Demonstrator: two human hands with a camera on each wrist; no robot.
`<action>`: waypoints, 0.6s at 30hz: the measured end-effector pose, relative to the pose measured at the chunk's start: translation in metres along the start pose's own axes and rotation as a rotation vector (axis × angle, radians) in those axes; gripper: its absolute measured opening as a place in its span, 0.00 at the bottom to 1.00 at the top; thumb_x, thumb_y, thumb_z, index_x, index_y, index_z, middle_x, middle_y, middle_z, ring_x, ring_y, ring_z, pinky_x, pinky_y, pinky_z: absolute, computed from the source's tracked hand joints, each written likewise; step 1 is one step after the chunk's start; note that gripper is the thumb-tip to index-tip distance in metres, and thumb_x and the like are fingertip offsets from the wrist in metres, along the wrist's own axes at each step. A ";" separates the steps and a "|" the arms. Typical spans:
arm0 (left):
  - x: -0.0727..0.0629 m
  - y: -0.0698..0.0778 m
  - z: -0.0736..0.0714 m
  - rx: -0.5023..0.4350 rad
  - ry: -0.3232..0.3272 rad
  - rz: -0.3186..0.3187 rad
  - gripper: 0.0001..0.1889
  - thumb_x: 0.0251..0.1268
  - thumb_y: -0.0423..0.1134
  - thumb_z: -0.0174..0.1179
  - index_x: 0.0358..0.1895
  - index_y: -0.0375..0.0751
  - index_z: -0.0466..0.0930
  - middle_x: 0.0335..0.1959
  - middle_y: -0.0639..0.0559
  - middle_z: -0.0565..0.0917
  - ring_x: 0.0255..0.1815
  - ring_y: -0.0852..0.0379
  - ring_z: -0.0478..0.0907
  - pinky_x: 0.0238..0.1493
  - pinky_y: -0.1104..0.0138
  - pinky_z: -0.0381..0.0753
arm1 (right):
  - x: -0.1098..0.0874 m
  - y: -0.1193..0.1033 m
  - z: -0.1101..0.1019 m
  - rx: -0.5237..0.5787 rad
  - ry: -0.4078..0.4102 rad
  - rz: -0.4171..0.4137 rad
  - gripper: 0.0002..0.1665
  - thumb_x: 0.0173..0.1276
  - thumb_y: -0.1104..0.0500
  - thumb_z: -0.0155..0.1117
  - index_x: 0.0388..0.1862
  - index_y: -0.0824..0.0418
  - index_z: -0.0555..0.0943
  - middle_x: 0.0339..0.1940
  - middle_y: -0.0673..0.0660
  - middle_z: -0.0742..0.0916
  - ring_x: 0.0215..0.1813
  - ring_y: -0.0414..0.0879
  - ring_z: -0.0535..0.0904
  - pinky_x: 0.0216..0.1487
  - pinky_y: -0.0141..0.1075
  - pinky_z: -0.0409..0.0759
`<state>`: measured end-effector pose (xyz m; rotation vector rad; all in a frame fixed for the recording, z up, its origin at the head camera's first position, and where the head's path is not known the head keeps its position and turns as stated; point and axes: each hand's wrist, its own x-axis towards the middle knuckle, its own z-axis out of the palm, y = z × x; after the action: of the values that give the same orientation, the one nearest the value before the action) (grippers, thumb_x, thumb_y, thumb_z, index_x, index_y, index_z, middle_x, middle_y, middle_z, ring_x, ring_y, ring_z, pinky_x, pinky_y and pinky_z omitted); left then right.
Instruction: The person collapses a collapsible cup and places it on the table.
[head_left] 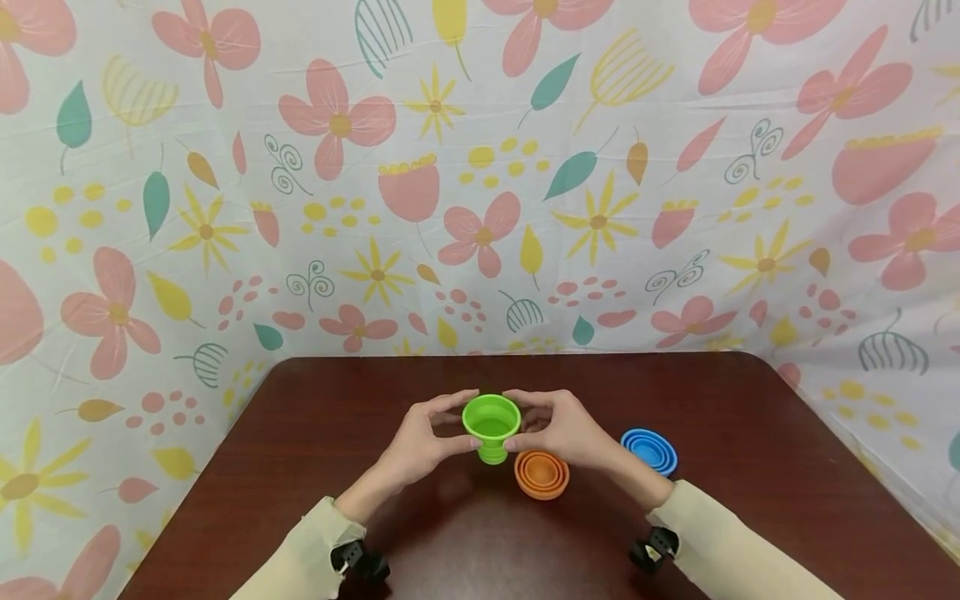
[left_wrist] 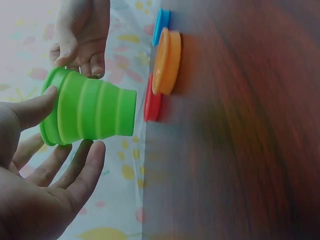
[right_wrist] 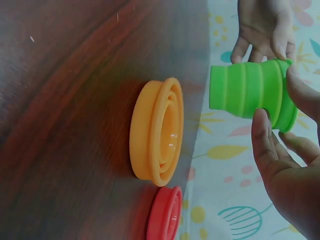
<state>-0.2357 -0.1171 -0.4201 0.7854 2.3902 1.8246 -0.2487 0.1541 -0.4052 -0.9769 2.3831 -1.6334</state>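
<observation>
A green collapsible cup (head_left: 491, 421), drawn out to its full stepped height, is held upright above the table between both hands. My left hand (head_left: 421, 440) grips its rim from the left, thumb on the near side and fingers beyond. From the right, my right hand (head_left: 564, 427) pinches the same rim likewise. In the left wrist view the cup (left_wrist: 90, 107) shows several ridged rings narrowing to its base. An orange collapsed cup (head_left: 542, 475) lies flat just below and right of it.
A blue collapsed cup (head_left: 649, 451) lies on the brown table (head_left: 337, 400) beyond my right forearm. Both wrist views show a red collapsed cup (right_wrist: 164, 214), which the head view does not show. Behind the table hangs a flowered cloth (head_left: 480, 167).
</observation>
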 end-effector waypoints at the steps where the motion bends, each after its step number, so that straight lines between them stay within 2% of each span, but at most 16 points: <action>1: -0.001 0.002 0.001 0.000 -0.003 0.006 0.34 0.63 0.34 0.77 0.73 0.47 0.78 0.69 0.47 0.80 0.60 0.45 0.84 0.56 0.53 0.86 | -0.003 -0.002 -0.001 0.007 0.001 -0.004 0.41 0.63 0.63 0.82 0.72 0.72 0.75 0.48 0.63 0.91 0.44 0.53 0.89 0.48 0.38 0.89; 8: -0.011 0.015 0.014 -0.028 -0.021 0.082 0.33 0.64 0.33 0.75 0.74 0.44 0.77 0.66 0.46 0.82 0.58 0.44 0.84 0.57 0.50 0.86 | -0.025 -0.014 -0.003 0.016 0.029 0.024 0.42 0.63 0.60 0.82 0.74 0.69 0.75 0.50 0.62 0.90 0.44 0.52 0.89 0.47 0.39 0.90; 14: -0.018 0.025 0.023 -0.089 -0.034 0.095 0.33 0.64 0.31 0.75 0.73 0.43 0.77 0.64 0.44 0.82 0.57 0.41 0.84 0.56 0.56 0.87 | -0.041 -0.023 -0.002 0.049 0.050 0.061 0.41 0.64 0.59 0.82 0.74 0.67 0.76 0.46 0.61 0.91 0.43 0.53 0.89 0.46 0.41 0.90; 18: -0.022 0.028 0.027 -0.094 -0.037 0.097 0.33 0.63 0.31 0.76 0.73 0.43 0.78 0.64 0.44 0.82 0.56 0.41 0.85 0.57 0.55 0.86 | -0.047 -0.025 -0.001 0.037 0.061 0.072 0.41 0.63 0.59 0.82 0.73 0.67 0.77 0.46 0.62 0.90 0.43 0.53 0.89 0.46 0.40 0.90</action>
<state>-0.1976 -0.0974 -0.4092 0.9317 2.2628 1.9236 -0.2008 0.1752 -0.3955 -0.8375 2.3866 -1.6990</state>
